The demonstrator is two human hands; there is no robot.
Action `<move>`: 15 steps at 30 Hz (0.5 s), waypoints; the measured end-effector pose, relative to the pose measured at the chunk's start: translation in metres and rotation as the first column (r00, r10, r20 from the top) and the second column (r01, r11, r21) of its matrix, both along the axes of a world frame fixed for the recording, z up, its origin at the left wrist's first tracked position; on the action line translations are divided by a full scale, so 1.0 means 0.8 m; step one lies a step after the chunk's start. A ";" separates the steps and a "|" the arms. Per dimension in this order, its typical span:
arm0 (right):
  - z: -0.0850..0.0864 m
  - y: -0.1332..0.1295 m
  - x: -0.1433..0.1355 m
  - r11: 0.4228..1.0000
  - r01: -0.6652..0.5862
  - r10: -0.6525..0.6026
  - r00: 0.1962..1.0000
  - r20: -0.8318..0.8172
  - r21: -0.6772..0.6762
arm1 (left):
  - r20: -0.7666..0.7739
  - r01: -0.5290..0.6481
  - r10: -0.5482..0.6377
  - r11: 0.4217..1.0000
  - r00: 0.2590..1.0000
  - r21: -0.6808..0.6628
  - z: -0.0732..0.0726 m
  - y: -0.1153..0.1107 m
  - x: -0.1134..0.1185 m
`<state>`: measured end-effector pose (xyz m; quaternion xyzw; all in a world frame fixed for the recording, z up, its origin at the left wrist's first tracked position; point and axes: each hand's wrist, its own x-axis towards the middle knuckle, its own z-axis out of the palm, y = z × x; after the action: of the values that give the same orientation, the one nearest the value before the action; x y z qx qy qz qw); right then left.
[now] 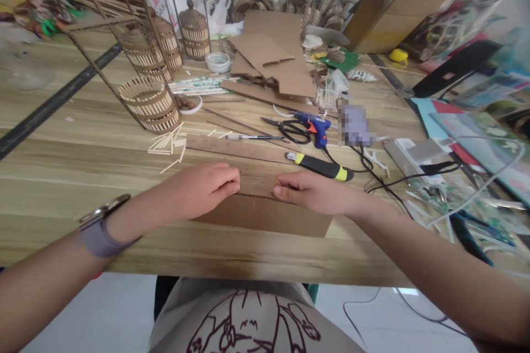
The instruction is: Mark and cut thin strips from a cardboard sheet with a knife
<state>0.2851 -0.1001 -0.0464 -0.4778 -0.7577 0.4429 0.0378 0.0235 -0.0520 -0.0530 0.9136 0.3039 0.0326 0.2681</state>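
Observation:
A brown cardboard strip (256, 181) spans the gap between my two hands, low over the table's near side. My left hand (211, 186), with a watch on its wrist, has its fingers curled in and pinched at the strip's left part. From the other side my right hand (308, 192) pinches the strip's right part, thumb towards me. Both hands hide the strip's ends. Below them lies a wider cardboard piece (265, 219). Just beyond are another cardboard strip (236, 149), a black and yellow utility knife (321, 166) and a pen (256, 137).
Scissors (292, 131) and a blue glue gun (315, 128) lie past the knife. Short sticks (168, 142) are scattered left, near a small slatted basket (149, 105). Cardboard sheets (273, 44) are stacked behind. Cables and a power strip (408, 157) crowd the right.

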 end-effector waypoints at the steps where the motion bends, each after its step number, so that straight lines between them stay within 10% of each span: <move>1: -0.001 0.001 0.000 1.000 -0.012 0.013 1.000 0.020 -0.020 | -0.016 0.018 -0.018 0.999 1.000 -0.041 -0.002 0.003 0.001; 5: -0.009 0.005 0.015 0.978 0.068 -0.107 0.976 0.191 0.199 | -0.004 0.037 -0.037 0.993 0.999 -0.112 -0.017 0.012 0.003; 9: -0.026 0.015 0.065 0.798 0.048 -0.354 0.844 0.403 0.601 | 0.011 0.016 -0.015 0.996 1.000 -0.090 -0.029 0.014 0.002; 15: -0.050 0.019 0.113 0.834 0.006 -0.344 0.787 0.513 0.551 | -0.016 -0.012 0.011 0.998 1.000 -0.060 -0.035 0.014 0.001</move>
<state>0.3758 -0.0846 -0.0865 -0.6337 -0.7718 0.0427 -0.0299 0.0246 -0.0410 -0.0808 0.9035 0.3122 0.0179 0.2930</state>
